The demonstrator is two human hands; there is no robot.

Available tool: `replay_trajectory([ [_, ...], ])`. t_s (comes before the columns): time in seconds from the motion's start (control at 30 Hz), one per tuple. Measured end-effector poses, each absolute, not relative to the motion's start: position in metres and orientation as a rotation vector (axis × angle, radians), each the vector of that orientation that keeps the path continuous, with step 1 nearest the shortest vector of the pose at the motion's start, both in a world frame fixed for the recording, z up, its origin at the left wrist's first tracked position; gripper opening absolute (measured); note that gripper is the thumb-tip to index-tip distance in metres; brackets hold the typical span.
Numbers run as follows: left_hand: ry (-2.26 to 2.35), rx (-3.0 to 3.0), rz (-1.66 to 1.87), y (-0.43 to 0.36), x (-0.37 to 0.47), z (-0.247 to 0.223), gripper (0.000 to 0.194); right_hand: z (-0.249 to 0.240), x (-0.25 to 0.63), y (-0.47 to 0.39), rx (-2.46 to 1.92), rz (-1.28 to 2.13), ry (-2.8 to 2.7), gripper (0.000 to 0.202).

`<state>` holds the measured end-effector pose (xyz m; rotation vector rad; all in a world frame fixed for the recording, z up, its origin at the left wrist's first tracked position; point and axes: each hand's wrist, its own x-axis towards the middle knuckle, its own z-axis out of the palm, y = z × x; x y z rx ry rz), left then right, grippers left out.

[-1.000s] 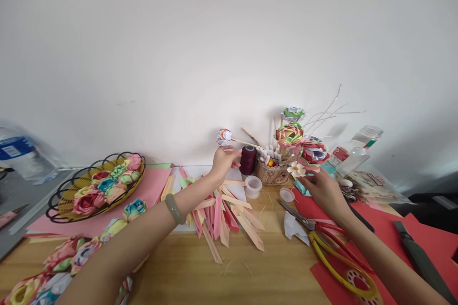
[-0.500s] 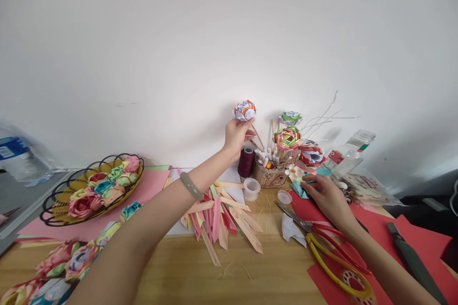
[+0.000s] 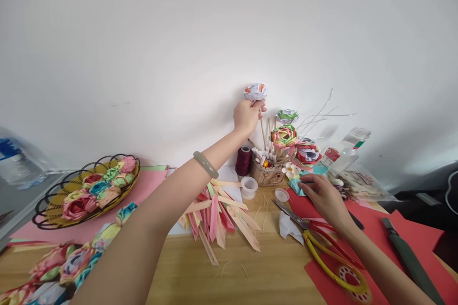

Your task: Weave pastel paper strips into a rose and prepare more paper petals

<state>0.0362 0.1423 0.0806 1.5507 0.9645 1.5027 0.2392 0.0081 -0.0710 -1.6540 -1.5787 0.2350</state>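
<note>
My left hand [image 3: 247,115] is closed on the thin stick just below a white and orange paper flower [image 3: 255,92], held up against the wall. The stick slants down to the woven pot [image 3: 268,175], which bears white sticks and other paper flowers. Right of it, my right hand [image 3: 322,194] rests low with its fingers bent, touching a blue paper piece [image 3: 296,187]; whether it grips the piece is unclear. A multicoloured paper flower [image 3: 284,136] and a green and white one [image 3: 287,116] stand between my hands.
Paper strips [image 3: 218,219] lie in the middle, beside a dark red thread spool [image 3: 244,161]. Yellow and red scissors [image 3: 322,248] and a green-handled tool [image 3: 408,257] rest on red paper [image 3: 415,228]. A basket [image 3: 53,205] of paper flowers is at left; a glass jar [image 3: 348,150] is at right.
My left hand has moved up and to the right with the white and orange flower, which now stands more upright over the pot. My right hand has hardly moved. The whole view has shifted slightly.
</note>
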Motion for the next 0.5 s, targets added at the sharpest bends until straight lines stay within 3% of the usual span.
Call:
replay_trajectory([
  [0.5, 1.300, 1.883, 1.437, 0.138, 0.059, 0.039, 0.037, -0.081, 0.240, 0.006, -1.679, 0.275, -1.564, 0.022],
])
